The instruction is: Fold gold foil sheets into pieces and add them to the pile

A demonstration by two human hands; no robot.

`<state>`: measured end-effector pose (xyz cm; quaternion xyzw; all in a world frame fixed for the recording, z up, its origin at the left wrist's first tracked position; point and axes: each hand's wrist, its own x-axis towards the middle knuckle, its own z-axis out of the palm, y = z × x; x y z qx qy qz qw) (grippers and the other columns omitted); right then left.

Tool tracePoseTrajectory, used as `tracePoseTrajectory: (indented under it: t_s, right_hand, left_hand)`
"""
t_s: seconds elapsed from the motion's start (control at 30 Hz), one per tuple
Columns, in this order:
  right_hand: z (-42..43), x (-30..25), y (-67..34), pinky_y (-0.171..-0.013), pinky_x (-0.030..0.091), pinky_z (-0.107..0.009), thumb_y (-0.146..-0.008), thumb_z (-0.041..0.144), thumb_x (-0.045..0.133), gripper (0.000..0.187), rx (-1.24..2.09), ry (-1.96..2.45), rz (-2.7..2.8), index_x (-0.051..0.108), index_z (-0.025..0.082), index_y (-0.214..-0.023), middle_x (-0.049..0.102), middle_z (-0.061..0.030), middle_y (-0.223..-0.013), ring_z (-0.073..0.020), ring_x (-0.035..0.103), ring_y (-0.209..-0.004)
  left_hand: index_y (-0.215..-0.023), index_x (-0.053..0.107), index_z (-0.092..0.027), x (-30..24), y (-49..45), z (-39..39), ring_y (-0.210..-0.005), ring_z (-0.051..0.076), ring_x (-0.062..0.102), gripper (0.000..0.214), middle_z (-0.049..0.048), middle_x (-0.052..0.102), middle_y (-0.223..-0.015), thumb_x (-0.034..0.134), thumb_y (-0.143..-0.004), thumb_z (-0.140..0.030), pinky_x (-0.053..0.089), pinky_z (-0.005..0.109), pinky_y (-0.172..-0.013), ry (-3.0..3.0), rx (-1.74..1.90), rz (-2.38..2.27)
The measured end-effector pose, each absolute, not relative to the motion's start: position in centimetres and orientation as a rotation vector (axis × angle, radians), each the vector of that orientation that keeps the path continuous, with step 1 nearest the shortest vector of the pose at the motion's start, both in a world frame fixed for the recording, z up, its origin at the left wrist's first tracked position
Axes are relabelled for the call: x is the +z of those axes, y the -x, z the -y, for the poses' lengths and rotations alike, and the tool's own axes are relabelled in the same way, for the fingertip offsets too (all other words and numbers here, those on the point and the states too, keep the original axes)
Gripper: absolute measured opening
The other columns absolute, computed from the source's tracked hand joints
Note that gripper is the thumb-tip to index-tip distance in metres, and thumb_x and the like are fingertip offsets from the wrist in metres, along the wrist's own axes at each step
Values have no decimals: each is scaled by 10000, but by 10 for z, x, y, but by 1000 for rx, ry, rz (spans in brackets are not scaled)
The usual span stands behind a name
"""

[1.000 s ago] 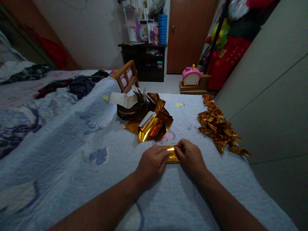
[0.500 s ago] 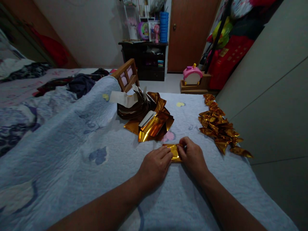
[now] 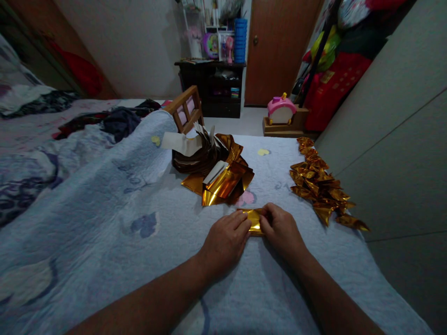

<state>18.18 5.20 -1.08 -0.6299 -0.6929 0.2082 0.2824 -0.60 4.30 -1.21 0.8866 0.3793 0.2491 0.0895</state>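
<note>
A small folded sheet of gold foil paper (image 3: 255, 220) lies on the light blue bedspread (image 3: 181, 279), between my two hands. My left hand (image 3: 226, 235) holds down its left part, fingers together and bent over it. At its right end my right hand (image 3: 281, 228) pinches the upper right corner between thumb and fingers. Just beyond my hands lies a pile of loose gold foil paper (image 3: 226, 181), its pale backs partly showing. On the right edge of the bed is a row of folded gold foil pieces (image 3: 317, 184) with pointed ends.
A wooden rail (image 3: 185, 109) stands at the far edge of the bed. Behind it are a dark cabinet (image 3: 209, 88) and a brown door (image 3: 279, 51). A pink toy (image 3: 281, 110) sits on a wooden ledge. Pale cabinet panels (image 3: 401, 153) border the right side; dark clothes (image 3: 120, 123) lie at left.
My right fingers have closed in slightly on the corner of the gold foil paper. The whole view has shifted a little; my left hand stays on the paper.
</note>
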Motion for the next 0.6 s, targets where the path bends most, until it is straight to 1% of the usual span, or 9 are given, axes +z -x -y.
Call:
tracePoseTrajectory:
  t_s: [0.27,0.47,0.6]
  right_hand:
    - [-52,-14,-181,-628,385,-285,-842,214,494,68,557,1713,1846,545,225,-797,657,-39,-764,-185,574,-662]
    - [-53,-14,-181,-665,390,-301,-848,215,492,74,537,1729,1857,560,219,-820,669,-45,-780,-201,596,-700]
    - [-53,-14,-181,-658,387,-299,-845,218,494,68,552,1738,1856,557,220,-820,665,-43,-771,-198,592,-691]
  left_hand:
    - [-1126,635,-148,-14,7,-44,-1203,275,644,189,135,694,-1224,510,-988,-182,569,460,-1004,-2630,718,-1131]
    - [-1147,632,-133,-14,8,-45,-1216,277,638,211,144,689,-1244,503,-990,-187,562,464,-1017,-2632,729,-1144]
    - [-1135,633,-129,-13,8,-45,-1210,278,641,203,149,690,-1238,509,-982,-180,562,461,-1014,-2628,731,-1136]
